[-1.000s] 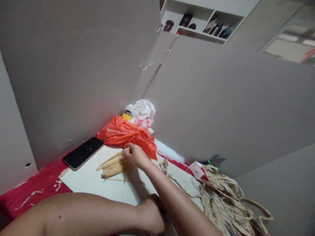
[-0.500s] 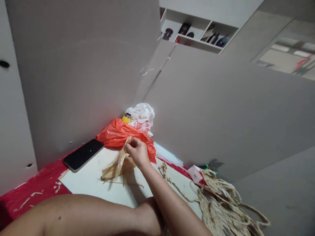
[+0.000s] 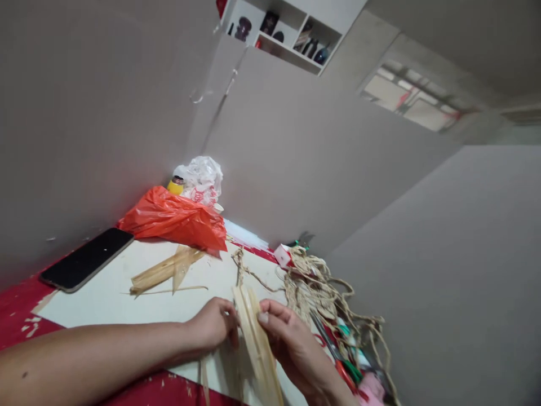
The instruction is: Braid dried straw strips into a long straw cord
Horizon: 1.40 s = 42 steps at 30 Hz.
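Both hands meet near the front of the white board (image 3: 127,304). My left hand (image 3: 213,327) and my right hand (image 3: 287,344) each pinch the same long pale dried leaf strip (image 3: 256,344), which runs between them toward the bottom edge. A small bundle of similar pale strips (image 3: 163,270) lies flat farther back on the board, apart from both hands. To the right of my right hand a tangle of braided straw cord (image 3: 321,293) is piled up.
A black phone (image 3: 87,266) lies at the left on the red table cover (image 3: 17,304). An orange plastic bag (image 3: 173,220), a white plastic bag (image 3: 200,180) and a yellow jar (image 3: 175,185) sit in the corner. Scissors with red and green handles (image 3: 342,361) lie under the cord. Grey walls close in behind.
My right hand lifted a strip from the bundle by the orange bag and brought it back to the front, where both hands now hold it. The camera has swung right.
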Tool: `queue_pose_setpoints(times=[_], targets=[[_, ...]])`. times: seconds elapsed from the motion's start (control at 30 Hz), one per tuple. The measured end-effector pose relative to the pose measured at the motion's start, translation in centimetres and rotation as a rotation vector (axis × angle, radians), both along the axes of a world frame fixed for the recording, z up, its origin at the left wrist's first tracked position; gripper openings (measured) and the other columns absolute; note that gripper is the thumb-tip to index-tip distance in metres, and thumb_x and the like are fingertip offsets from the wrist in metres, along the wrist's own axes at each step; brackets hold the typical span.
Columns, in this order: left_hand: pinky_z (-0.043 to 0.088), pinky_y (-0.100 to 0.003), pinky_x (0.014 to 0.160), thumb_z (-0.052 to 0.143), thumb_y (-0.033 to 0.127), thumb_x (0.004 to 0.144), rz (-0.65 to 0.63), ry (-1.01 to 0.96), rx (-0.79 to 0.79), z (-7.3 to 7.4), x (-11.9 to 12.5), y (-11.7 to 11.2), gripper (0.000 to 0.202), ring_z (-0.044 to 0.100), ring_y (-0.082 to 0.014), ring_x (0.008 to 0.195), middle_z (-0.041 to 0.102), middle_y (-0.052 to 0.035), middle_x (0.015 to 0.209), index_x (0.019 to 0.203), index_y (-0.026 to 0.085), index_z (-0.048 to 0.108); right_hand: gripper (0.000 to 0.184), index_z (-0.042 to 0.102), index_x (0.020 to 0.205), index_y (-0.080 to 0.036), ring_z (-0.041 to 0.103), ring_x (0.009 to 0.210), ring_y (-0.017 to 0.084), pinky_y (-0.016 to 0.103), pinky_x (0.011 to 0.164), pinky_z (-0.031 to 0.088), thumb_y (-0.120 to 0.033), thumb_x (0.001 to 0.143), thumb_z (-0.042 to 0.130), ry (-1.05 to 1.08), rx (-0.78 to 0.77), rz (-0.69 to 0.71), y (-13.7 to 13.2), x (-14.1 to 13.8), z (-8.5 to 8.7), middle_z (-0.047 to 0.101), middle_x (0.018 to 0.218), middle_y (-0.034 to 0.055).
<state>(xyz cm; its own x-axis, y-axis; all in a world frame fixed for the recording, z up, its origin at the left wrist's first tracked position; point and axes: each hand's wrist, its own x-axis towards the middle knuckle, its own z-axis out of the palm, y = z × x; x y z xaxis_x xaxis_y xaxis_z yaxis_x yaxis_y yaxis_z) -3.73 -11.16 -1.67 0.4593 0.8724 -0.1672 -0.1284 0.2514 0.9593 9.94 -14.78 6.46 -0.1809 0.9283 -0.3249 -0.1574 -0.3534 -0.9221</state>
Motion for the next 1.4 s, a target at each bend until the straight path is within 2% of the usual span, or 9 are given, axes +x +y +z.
queue_pose_setpoints(times=[0.13, 0.27, 0.37, 0.5, 0.67, 0.77, 0.97, 1.2, 1.4], targets=[[0.032, -0.021, 0.051, 0.056, 0.031, 0.067, 0.029, 0.039, -0.036, 0.6, -0.4, 0.0, 0.015, 0.043, -0.0097, 0.047, 0.052, 0.0036, 0.049, 0.065, 0.016, 0.055, 0.028, 0.052, 0.08, -0.017, 0.046, 0.037, 0.005, 0.015, 0.034, 0.039, -0.033, 0.067, 0.072, -0.056, -0.027, 0.045, -2.8, 2.2, -3.3, 0.055, 0.054, -0.0053], [0.024, -0.019, 0.046, 0.055, 0.034, 0.071, 0.065, 0.068, -0.019, 1.2, -0.6, -0.1, 0.019, 0.03, -0.0064, 0.041, 0.04, 0.0079, 0.045, 0.066, 0.017, 0.05, 0.028, 0.051, 0.077, -0.016, 0.044, 0.034, 0.004, 0.015, 0.033, 0.04, -0.035, 0.069, 0.069, -0.107, 0.013, 0.064, -3.3, 2.4, -5.0, 0.05, 0.052, -0.0081], [0.022, -0.019, 0.045, 0.053, 0.037, 0.074, 0.073, 0.051, -0.024, 1.7, -0.6, -0.4, 0.022, 0.027, -0.0059, 0.04, 0.037, 0.0088, 0.044, 0.065, 0.018, 0.047, 0.029, 0.048, 0.075, -0.017, 0.041, 0.034, 0.004, 0.014, 0.033, 0.039, -0.04, 0.072, 0.066, -0.148, 0.065, 0.034, -3.1, 2.0, -5.0, 0.044, 0.05, -0.01], [0.025, -0.019, 0.047, 0.054, 0.042, 0.075, 0.081, 0.031, 0.036, 1.4, -0.5, -0.6, 0.026, 0.033, -0.0072, 0.044, 0.041, 0.0077, 0.049, 0.071, 0.017, 0.048, 0.033, 0.046, 0.078, -0.019, 0.04, 0.034, 0.005, 0.015, 0.032, 0.038, -0.048, 0.075, 0.061, -0.18, 0.07, -0.005, -2.8, 1.2, -4.7, 0.044, 0.05, -0.0106], [0.028, -0.02, 0.05, 0.053, 0.045, 0.075, 0.108, 0.074, 0.105, 1.1, -0.3, -0.6, 0.029, 0.039, -0.0086, 0.049, 0.045, 0.0062, 0.052, 0.071, 0.017, 0.047, 0.04, 0.051, 0.084, -0.016, 0.046, 0.039, 0.006, 0.016, 0.032, 0.037, -0.047, 0.067, 0.068, -0.172, 0.017, 0.072, -2.7, 0.2, -5.3, 0.055, 0.058, -0.0058], [0.03, -0.02, 0.05, 0.052, 0.046, 0.076, 0.126, 0.078, 0.106, 1.4, -0.2, -0.8, 0.029, 0.04, -0.0087, 0.048, 0.046, 0.0061, 0.051, 0.07, 0.017, 0.047, 0.042, 0.055, 0.09, -0.014, 0.048, 0.04, 0.007, 0.018, 0.036, 0.039, -0.045, 0.066, 0.07, -0.144, -0.001, 0.048, -2.7, -0.1, -5.4, 0.059, 0.062, -0.003], [0.03, -0.02, 0.048, 0.053, 0.046, 0.074, 0.179, 0.027, 0.059, 1.4, -0.2, -0.9, 0.029, 0.038, -0.0085, 0.046, 0.045, 0.0071, 0.05, 0.073, 0.018, 0.046, 0.028, 0.057, 0.077, -0.014, 0.045, 0.046, 0.008, 0.019, 0.044, 0.037, -0.037, 0.066, 0.069, -0.192, 0.085, -0.044, -2.6, -0.9, -5.0, 0.055, 0.059, -0.0033], [0.033, -0.02, 0.051, 0.05, 0.044, 0.077, 0.264, 0.051, 0.122, 1.1, -0.3, -0.8, 0.026, 0.04, -0.009, 0.049, 0.045, 0.0066, 0.054, 0.074, 0.018, 0.047, 0.011, 0.051, 0.067, -0.016, 0.046, 0.055, 0.012, 0.021, 0.051, 0.036, -0.025, 0.069, 0.057, -0.406, 0.238, -0.099, -2.5, -2.2, -5.1, 0.05, 0.058, -0.003], [0.035, -0.02, 0.05, 0.049, 0.044, 0.078, 0.295, 0.049, 0.122, 1.4, -0.3, -1.0, 0.025, 0.042, -0.0096, 0.048, 0.044, 0.0069, 0.053, 0.074, 0.019, 0.045, 0.008, 0.048, 0.064, -0.017, 0.04, 0.054, 0.01, 0.02, 0.05, 0.033, -0.02, 0.071, 0.051, -0.61, 0.369, -0.099, -3.1, -2.8, -5.2, 0.044, 0.057, -0.0045]])
